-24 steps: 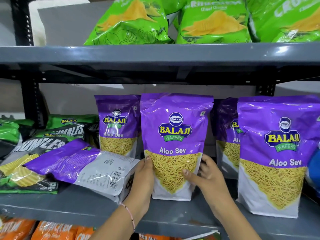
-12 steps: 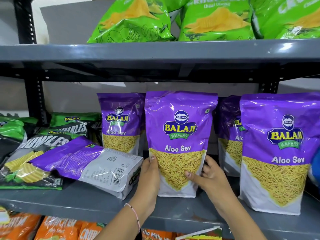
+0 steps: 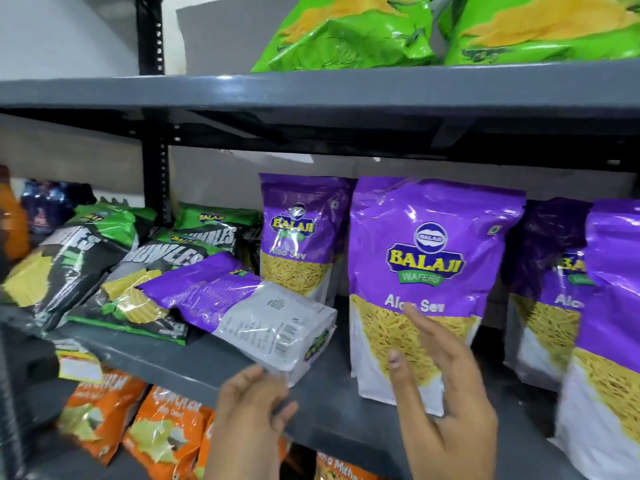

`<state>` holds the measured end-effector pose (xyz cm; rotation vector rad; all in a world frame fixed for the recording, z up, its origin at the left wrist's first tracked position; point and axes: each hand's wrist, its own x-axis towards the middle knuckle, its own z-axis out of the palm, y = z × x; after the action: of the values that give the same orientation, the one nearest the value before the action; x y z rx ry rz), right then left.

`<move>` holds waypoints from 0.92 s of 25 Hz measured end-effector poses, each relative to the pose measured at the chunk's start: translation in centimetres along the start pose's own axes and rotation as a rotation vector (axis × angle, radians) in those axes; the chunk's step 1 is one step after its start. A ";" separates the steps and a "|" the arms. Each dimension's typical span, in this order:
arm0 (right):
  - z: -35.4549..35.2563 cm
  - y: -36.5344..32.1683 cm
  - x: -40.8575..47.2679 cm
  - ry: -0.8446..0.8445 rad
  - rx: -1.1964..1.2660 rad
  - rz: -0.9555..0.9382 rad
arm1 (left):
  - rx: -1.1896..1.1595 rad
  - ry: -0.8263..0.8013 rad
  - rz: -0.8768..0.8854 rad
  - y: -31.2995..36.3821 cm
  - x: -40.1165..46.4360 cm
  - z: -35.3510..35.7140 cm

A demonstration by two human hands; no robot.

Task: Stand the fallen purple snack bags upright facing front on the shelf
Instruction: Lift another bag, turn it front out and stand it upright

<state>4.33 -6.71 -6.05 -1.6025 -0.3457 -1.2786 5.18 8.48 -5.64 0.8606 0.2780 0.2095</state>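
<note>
A purple Aloo Sev bag (image 3: 426,271) stands upright and faces front on the grey shelf (image 3: 332,407). My right hand (image 3: 446,386) hovers open just in front of its lower half, apart from it. A fallen purple bag (image 3: 242,306) lies on its side to the left, back label up, its white bottom end towards me. My left hand (image 3: 249,407) is open just below that bottom corner, fingertips near it. Another upright purple bag (image 3: 301,233) stands behind, and two more (image 3: 547,289) (image 3: 609,327) stand at the right.
Black-and-green chip bags (image 3: 104,268) lie piled at the shelf's left, partly under the fallen bag. Green bags (image 3: 353,32) sit on the shelf above, orange bags (image 3: 138,420) on the one below. A black upright post (image 3: 156,181) stands at the back left.
Both hands have let go of the middle upright bag. My left hand moved left towards the fallen bag's bottom corner. The view swung left and closer.
</note>
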 end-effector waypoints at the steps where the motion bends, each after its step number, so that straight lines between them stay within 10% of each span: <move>1: 1.4 -0.3 0.0 -0.119 0.025 0.025 | -0.032 0.065 0.024 0.6 1.3 -0.7; 4: 6.0 -0.1 0.7 -0.459 0.066 0.311 | -0.104 0.045 -0.012 1.8 5.1 -2.0; 10: 12.7 2.2 0.4 -0.310 0.170 0.779 | -0.092 -0.159 -0.166 4.2 10.9 -2.4; 16: 14.2 2.1 -1.1 -0.118 0.318 0.862 | 0.075 -0.251 0.031 4.5 13.3 -3.4; 23: 15.3 2.2 -0.7 -0.483 -0.152 0.807 | 0.278 -0.372 0.326 8.8 19.4 -2.5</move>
<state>14.19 5.17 -6.64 -1.8902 0.1210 -0.3052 22.11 21.49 -3.45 1.1995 -0.1889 0.3123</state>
